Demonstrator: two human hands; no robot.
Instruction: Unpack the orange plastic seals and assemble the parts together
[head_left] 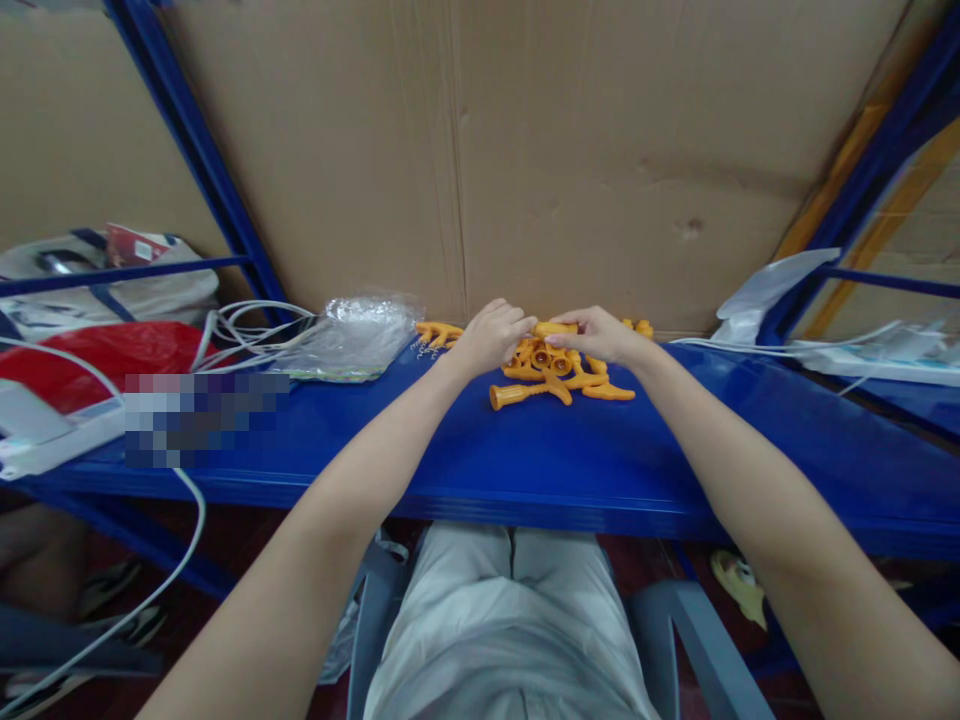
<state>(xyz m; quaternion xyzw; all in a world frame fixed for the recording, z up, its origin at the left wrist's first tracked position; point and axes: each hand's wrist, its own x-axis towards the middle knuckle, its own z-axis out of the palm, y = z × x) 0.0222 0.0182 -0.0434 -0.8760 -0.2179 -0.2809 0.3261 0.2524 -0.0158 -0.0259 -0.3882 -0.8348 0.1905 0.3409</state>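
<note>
My right hand (596, 336) pinches an orange plastic part (555, 328) above a pile of similar pieces. My left hand (491, 338) is closed at the left end of that part, its fingertips mostly hidden behind the knuckles. Beneath both hands lies the heap of orange plastic parts (561, 364), some with round, hollow ends. In front of the heap rests an orange tube with a flared end (510, 396), beside a curved orange piece (609, 393). Left of my left hand are more orange pieces (441, 331) and small metal springs (426, 350).
The blue table (480, 460) backs onto a cardboard panel (540, 170). Clear plastic bags (360, 335), white cables (259, 325) and a red bag (142, 355) lie left. At right, white cables (750, 348) run past a blue post (817, 240). Another person's leg (37, 550) shows lower left.
</note>
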